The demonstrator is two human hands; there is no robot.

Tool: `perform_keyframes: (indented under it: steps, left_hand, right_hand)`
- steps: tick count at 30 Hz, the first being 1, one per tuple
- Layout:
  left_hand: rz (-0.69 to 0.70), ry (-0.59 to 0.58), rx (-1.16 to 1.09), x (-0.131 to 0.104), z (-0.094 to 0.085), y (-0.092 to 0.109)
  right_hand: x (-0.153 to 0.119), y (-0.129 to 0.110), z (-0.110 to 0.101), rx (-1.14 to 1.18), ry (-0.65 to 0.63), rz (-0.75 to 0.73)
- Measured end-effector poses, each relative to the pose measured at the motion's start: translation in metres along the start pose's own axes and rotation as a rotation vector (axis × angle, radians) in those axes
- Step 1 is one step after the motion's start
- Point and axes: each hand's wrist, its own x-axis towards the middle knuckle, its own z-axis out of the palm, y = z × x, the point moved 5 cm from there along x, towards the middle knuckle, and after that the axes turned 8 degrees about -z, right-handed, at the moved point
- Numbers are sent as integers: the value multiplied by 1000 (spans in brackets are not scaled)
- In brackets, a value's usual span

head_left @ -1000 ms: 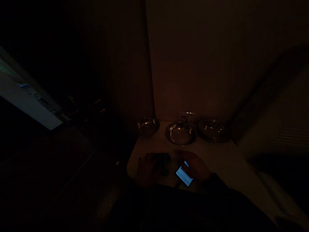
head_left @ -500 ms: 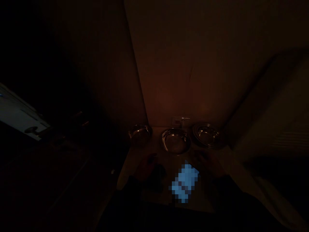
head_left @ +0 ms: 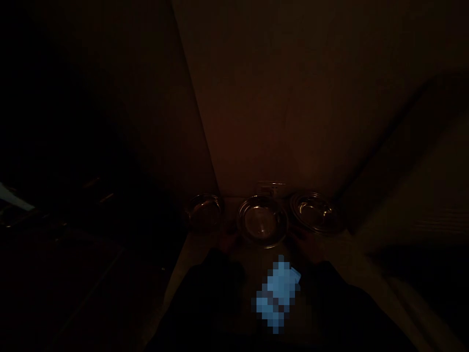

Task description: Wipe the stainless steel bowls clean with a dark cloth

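Observation:
The view is very dark. A round, shiny metal bowl (head_left: 261, 222) sits in the middle near the wall. My left hand (head_left: 229, 239) is at its left side and my right hand (head_left: 303, 243) at its right side, both close to the rim. The fingers of both hands are lost in shadow, so their grip cannot be made out. A second metal bowl (head_left: 205, 211) stands to the left, and a wider metal dish (head_left: 315, 212) to the right.
A lit, pixelated rectangle (head_left: 279, 291) lies between my forearms on the table (head_left: 180, 274). Behind the bowls rises a wall (head_left: 264, 122) with a socket plate (head_left: 270, 187) low on it. A pale strip (head_left: 14, 198) shows at far left.
Both hands have moved forward, from in front of the middle bowl to its sides. The camera view has shifted, and the pale object at left has mostly left the picture.

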Motion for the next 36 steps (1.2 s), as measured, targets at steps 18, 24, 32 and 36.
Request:
perform_keyframes:
  steps: [18, 24, 32, 36]
  left_hand:
    - [-78, -14, 57, 4, 1, -4]
    - [-118, -40, 122, 8, 7, 0]
    - [37, 279, 486, -10, 8, 44]
    - [108, 298, 561, -15, 22, 67]
  right_hand:
    - [-18, 1, -5, 225, -15, 55]
    - [-17, 1, -7, 195, 8, 74]
    - [-30, 4, -56, 57, 171, 103]
    - [-36, 20, -112, -18, 332, 174]
